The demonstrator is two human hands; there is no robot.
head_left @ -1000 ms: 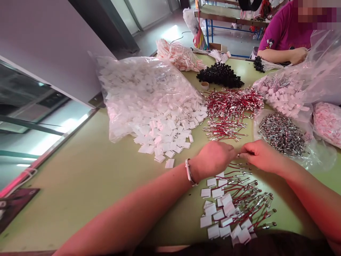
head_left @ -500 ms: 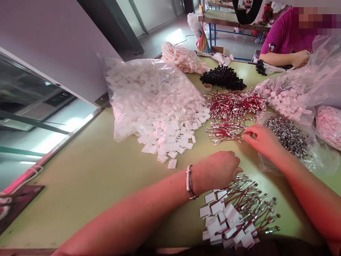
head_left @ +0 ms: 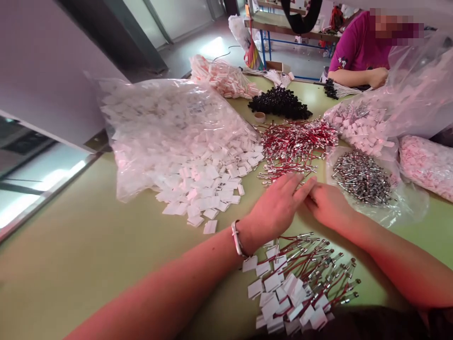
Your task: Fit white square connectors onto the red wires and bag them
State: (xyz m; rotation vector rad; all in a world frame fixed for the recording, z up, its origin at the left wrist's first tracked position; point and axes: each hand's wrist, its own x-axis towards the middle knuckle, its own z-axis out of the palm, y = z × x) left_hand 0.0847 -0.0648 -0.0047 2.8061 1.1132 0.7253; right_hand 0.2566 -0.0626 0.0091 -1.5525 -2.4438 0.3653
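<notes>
My left hand [head_left: 278, 205], with a bracelet on its wrist, meets my right hand [head_left: 327, 203] in front of the pile of red wires with metal terminals [head_left: 297, 141]. The fingers of both hands are closed together at the tips, and what they pinch is hidden. A smaller bunch of red wires [head_left: 283, 171] lies just beyond the left fingers. Below the hands are finished-looking pieces: white plastic housings [head_left: 272, 283] joined by red wires to glass fuses with metal caps [head_left: 339, 274].
At left a clear bag [head_left: 159, 118] spills white housings [head_left: 208, 193]. Loose fuses [head_left: 361, 177] lie on plastic at right. Farther back are black connectors [head_left: 279, 101], a tape roll [head_left: 259, 116] and pink-white parts [head_left: 222, 78]. A co-worker [head_left: 357, 52] sits across the table.
My right hand has come back from the red wires, and my left hand has moved up and forward to meet it. The view has shifted slightly to the right.
</notes>
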